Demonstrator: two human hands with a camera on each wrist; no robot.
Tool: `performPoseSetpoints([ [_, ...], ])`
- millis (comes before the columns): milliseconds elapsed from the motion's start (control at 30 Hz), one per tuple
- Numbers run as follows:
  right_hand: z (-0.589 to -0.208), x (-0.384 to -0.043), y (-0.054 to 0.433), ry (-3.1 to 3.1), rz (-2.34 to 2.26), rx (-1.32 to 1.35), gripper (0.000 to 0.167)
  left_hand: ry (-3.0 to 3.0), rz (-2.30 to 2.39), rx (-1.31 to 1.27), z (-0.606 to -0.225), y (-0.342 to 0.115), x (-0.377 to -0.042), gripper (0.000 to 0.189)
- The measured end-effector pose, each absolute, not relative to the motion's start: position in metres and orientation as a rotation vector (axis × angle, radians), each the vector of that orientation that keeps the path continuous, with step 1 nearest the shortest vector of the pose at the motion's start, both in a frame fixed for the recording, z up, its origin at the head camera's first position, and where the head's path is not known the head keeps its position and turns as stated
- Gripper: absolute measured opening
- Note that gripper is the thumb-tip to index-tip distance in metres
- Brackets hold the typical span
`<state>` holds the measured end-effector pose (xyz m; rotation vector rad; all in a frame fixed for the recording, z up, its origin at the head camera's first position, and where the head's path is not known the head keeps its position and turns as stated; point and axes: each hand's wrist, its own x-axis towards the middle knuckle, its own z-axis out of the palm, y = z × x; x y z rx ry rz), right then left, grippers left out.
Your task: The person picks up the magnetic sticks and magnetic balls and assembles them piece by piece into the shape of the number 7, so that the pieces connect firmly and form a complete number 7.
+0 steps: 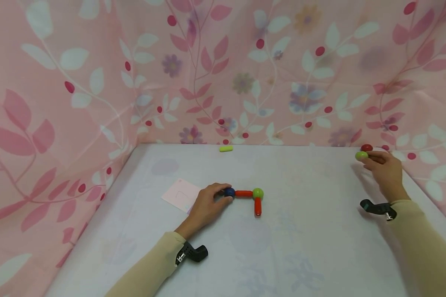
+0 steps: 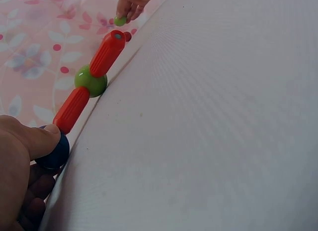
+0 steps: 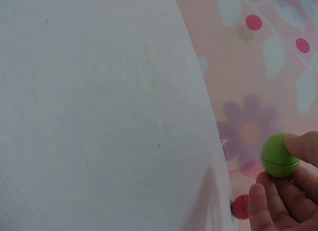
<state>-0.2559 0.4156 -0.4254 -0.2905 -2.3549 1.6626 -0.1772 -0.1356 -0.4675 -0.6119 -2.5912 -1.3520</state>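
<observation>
Left hand (image 1: 209,203): thumb and fingers pinching a blue ball (image 1: 229,192), mid-table. From the ball a first red stick (image 1: 243,193) runs right to a joined green ball (image 1: 258,193); from there a second red stick (image 1: 258,207) points toward the near side. Right hand (image 1: 388,171): thumb and fingers pinching a loose green ball (image 1: 361,156), far right of the white table (image 1: 319,247). Red ball (image 1: 366,147) just beside it. Pale card (image 1: 180,194) left of the blue ball; lime stick (image 1: 226,148) near the far edge.

Left sleeve (image 1: 148,266) and right sleeve (image 1: 420,247) plain beige; each cuff wears a black, bent bracket (image 1: 198,253) with silvery metal.
</observation>
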Motion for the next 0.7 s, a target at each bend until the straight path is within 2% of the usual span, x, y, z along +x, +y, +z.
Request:
performPoseSetpoints([
  [267, -0.423, -0.252, 0.400, -2.340, 1.684, -0.264, 0.033, -2.560, -1.362, -0.637, -0.465, -0.134, -0.177, 0.039],
  [500, -0.422, -0.250, 0.392, -2.362, 1.658, -0.226, 0.045, -2.569, -1.358, -0.612, -0.466, -0.134, -0.176, 0.038],
  [700, -0.422, -0.248, 0.386, -2.308, 1.719, -0.190, 0.035, -2.565, -1.350, -0.613, -0.464, -0.134, -0.176, 0.038],
])
